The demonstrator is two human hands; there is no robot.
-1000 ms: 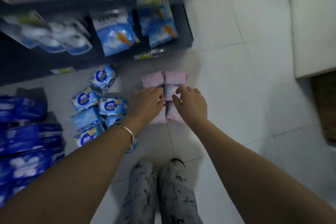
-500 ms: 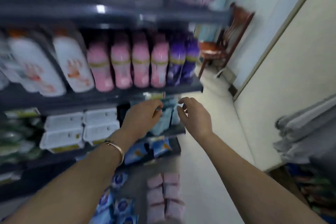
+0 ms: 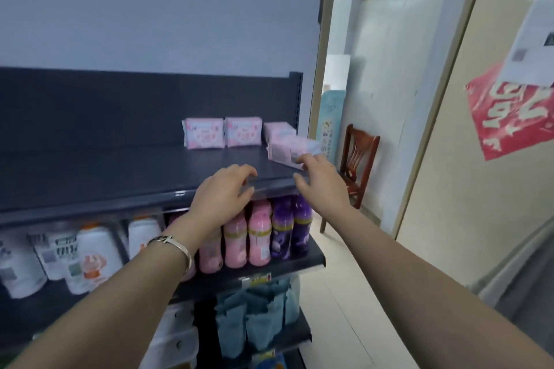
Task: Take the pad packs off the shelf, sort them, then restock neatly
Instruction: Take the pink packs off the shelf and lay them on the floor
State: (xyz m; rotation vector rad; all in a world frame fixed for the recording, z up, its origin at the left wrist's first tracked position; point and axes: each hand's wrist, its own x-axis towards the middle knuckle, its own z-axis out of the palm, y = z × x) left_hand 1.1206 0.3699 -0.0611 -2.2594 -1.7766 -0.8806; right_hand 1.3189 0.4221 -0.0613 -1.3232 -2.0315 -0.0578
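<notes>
Two pink pad packs (image 3: 204,137) (image 3: 242,135) stand upright at the back of the dark top shelf (image 3: 120,177). A third pack (image 3: 277,130) sits to their right, and another pale pink pack (image 3: 286,151) lies flat at the shelf's right end. My right hand (image 3: 317,180) reaches over the shelf's front edge, its fingertips at the near corner of that flat pack, thumb apart from it. My left hand (image 3: 223,189) hovers at the front edge with loosely curled fingers and holds nothing.
Pink and purple bottles (image 3: 263,237) and white bottles (image 3: 90,252) fill the shelf below, with teal packs (image 3: 257,317) lower down. A wooden chair (image 3: 358,165) stands right of the shelving. A red poster (image 3: 515,117) hangs on the right door. Most of the top shelf's left part is bare.
My view swung up from the floor, where both hands were on pink packs, to the top shelf. Both hands rose empty; the right now reaches the flat pack.
</notes>
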